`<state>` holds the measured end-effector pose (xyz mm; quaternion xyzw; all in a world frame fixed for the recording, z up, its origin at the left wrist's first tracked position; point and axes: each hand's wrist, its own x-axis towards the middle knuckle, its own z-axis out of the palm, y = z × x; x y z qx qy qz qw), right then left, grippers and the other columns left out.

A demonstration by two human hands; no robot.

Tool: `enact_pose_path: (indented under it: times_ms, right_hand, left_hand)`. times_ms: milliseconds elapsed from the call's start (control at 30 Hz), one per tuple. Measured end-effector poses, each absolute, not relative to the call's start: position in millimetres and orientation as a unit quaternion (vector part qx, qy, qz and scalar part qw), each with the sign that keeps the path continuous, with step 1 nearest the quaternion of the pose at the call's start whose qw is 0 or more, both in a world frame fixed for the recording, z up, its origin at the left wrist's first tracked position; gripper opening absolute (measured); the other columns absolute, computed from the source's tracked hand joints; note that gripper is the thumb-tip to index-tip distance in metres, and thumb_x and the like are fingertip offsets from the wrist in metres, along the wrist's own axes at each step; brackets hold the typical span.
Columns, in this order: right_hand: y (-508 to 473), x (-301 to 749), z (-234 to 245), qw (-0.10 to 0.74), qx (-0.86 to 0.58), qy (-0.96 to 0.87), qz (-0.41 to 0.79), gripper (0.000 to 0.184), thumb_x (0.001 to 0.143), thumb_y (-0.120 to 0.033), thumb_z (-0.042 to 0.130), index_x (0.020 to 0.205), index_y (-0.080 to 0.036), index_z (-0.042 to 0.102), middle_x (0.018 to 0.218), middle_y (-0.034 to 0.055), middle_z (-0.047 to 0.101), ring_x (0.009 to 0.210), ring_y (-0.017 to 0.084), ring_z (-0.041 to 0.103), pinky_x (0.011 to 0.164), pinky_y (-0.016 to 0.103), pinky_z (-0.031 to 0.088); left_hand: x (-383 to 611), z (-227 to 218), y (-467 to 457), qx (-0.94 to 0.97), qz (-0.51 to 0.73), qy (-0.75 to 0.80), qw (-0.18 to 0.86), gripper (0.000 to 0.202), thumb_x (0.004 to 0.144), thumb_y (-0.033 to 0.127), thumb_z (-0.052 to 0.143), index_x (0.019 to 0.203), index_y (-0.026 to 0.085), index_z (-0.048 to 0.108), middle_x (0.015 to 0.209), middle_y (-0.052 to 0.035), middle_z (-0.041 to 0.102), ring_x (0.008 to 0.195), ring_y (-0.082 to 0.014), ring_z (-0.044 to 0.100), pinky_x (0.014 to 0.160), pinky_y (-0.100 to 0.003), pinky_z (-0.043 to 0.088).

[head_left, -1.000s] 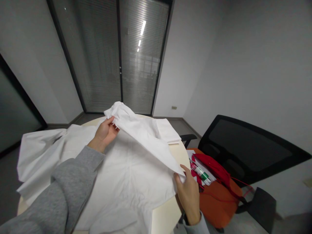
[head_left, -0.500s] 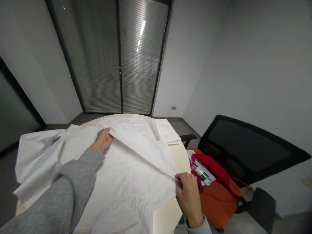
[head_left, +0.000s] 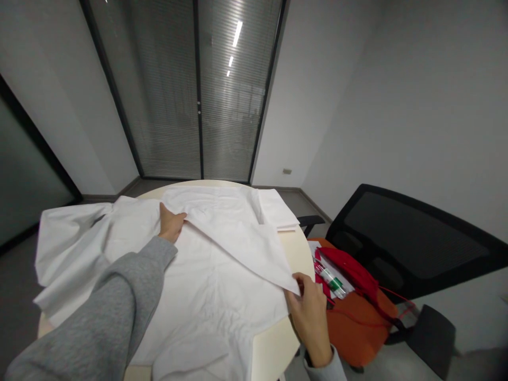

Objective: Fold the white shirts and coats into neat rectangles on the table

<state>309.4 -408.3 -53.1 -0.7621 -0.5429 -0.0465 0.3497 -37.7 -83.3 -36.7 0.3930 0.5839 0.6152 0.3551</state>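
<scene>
A white garment (head_left: 222, 296), with a sleeve on each side, lies spread across a round table; I cannot tell if it is a shirt or a coat. One flap (head_left: 242, 243) of it is turned over, its edge slanting down to the right. My left hand (head_left: 171, 225) rests on the cloth by the flap's upper left end, thumb and fingers spread apart. At the flap's lower right corner, my right hand (head_left: 311, 312) pinches the fabric between thumb and fingers, near the table edge.
The pale round table (head_left: 273, 349) shows its rim at right. Beside it stands an orange-seated chair (head_left: 357, 328) with a black mesh back, carrying a red bag (head_left: 349, 267) and a clear plastic bottle (head_left: 333, 280). Glass doors (head_left: 200, 95) with blinds stand behind.
My left hand has gone from pinching the flap's edge to spreading its fingers on the cloth. My right hand still holds the corner. The view has shifted slightly.
</scene>
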Motion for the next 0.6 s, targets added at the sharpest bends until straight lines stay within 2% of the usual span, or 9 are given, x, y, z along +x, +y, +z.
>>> enact_pose_path:
  times_ms: [67, 133, 233, 400, 500, 600]
  right_hand:
    - [-407.0, 307.7, -52.1, 0.373, -0.761, -0.531, -0.019, 0.030, 0.084, -0.030, 0.055, 0.111, -0.020, 0.062, 0.100, 0.0102, 0.071, 0.093, 0.031, 0.063, 0.086, 0.045, 0.045]
    - [-406.6, 305.8, -49.8, 0.404, -0.751, -0.523, 0.009, 0.031, 0.083, -0.028, 0.053, 0.111, -0.020, 0.062, 0.101, 0.0099, 0.073, 0.093, 0.030, 0.065, 0.086, 0.042, 0.046]
    - [-407.5, 303.2, -47.6, 0.419, -0.749, -0.513, 0.023, 0.033, 0.082, -0.026, 0.053, 0.113, -0.020, 0.063, 0.102, 0.0095, 0.073, 0.093, 0.029, 0.066, 0.081, 0.039, 0.047]
    - [-409.4, 300.2, -52.4, 0.386, -0.763, -0.519, 0.015, 0.036, 0.081, -0.021, 0.050, 0.114, -0.020, 0.063, 0.097, 0.0073, 0.071, 0.089, 0.028, 0.065, 0.078, 0.037, 0.046]
    - [-409.7, 299.3, -54.9, 0.391, -0.756, -0.525, 0.018, 0.040, 0.079, -0.019, 0.048, 0.116, -0.020, 0.061, 0.103, 0.0084, 0.070, 0.093, 0.028, 0.065, 0.082, 0.037, 0.047]
    - [-410.1, 298.7, -53.6, 0.399, -0.753, -0.523, 0.013, 0.038, 0.079, -0.019, 0.048, 0.115, -0.020, 0.061, 0.097, 0.0070, 0.068, 0.089, 0.026, 0.064, 0.078, 0.036, 0.047]
  left_hand:
    - [-42.6, -41.3, -81.2, 0.458, 0.583, 0.623, 0.249, 0.110, 0.064, 0.006, 0.079, 0.159, 0.017, 0.024, 0.160, -0.0221, 0.034, 0.150, -0.0364, 0.035, 0.123, -0.050, 0.033]
    - [-45.7, -43.9, -79.5, 0.494, 0.559, 0.638, 0.191, 0.108, 0.066, 0.008, 0.078, 0.160, 0.012, 0.024, 0.161, -0.0248, 0.029, 0.153, -0.0382, 0.027, 0.128, -0.051, 0.022]
    - [-44.7, -46.3, -78.2, 0.531, 0.550, 0.624, 0.160, 0.099, 0.072, 0.012, 0.075, 0.159, 0.014, 0.028, 0.163, -0.0236, 0.024, 0.155, -0.0377, 0.022, 0.128, -0.051, 0.019]
    - [-37.9, -55.0, -78.6, 0.599, 0.515, 0.601, 0.125, 0.077, 0.080, 0.027, 0.075, 0.148, 0.010, 0.043, 0.166, -0.0253, 0.013, 0.159, -0.0393, 0.009, 0.129, -0.049, 0.017]
    - [-39.9, -58.5, -78.4, 0.628, 0.494, 0.589, 0.116, 0.064, 0.077, 0.018, 0.073, 0.137, 0.010, 0.053, 0.163, -0.0242, 0.016, 0.159, -0.0368, 0.010, 0.129, -0.043, 0.021]
    - [-44.9, -55.5, -77.8, 0.627, 0.489, 0.595, 0.118, 0.052, 0.070, 0.006, 0.065, 0.121, 0.014, 0.063, 0.157, -0.0203, 0.031, 0.154, -0.0343, 0.026, 0.126, -0.043, 0.027]
